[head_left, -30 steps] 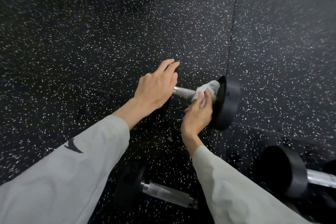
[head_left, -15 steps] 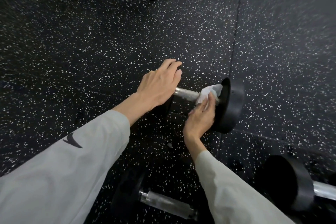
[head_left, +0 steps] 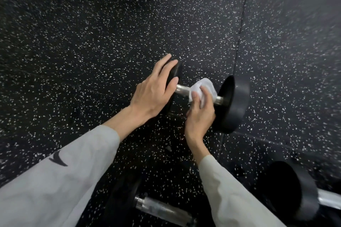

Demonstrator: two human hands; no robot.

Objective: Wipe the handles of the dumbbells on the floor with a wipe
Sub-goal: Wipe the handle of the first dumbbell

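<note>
The person is kneeling over a dumbbell (head_left: 233,105) lying on the black speckled floor (head_left: 92,46). The left hand (head_left: 153,94) is lying flat with straight fingers on the dumbbell's left weight (head_left: 173,75), pressing it down. The right hand (head_left: 200,114) is gripping a white wipe (head_left: 203,88) that is wrapped around the shiny handle (head_left: 181,89).

A moment ago the wipe was sitting right up against the right weight. Now it is sitting nearer the middle of the handle, and a bit of bare metal is showing between the wipe and that weight. The left hand is staying where it was.

Two more dumbbells are lying close by: one (head_left: 162,208) at the bottom, and one (head_left: 295,190) at the bottom right, looking blurry.
</note>
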